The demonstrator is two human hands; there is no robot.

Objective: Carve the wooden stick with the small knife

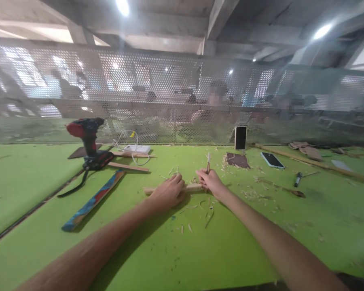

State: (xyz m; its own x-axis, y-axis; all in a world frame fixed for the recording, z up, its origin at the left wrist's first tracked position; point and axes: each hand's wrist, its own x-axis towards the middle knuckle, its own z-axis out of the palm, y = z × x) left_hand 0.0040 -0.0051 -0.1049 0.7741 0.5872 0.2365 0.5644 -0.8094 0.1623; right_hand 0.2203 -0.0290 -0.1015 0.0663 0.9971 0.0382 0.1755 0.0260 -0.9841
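A pale wooden strip (192, 187) lies crosswise on the green tabletop in front of me. My left hand (170, 189) is closed over its middle, fingers curled and pressing it against the table. At the strip's right end, my right hand (210, 182) grips a slim pen-like tool (208, 158) that stands nearly upright, its pale end pointing up. The tool's lower end is hidden by my fingers, so its exact kind does not show. Wood shavings (210, 214) and small chips lie just in front of the strip.
To the left are a red and black cordless drill (91, 141), a blue patterned strip (94, 202) and a white box with a cable (136, 149). Behind and right: an upright phone (240, 138), brown sandpaper-like sheet (238, 160), flat phone (272, 160), marker (297, 179) and perforated screen (157, 81).
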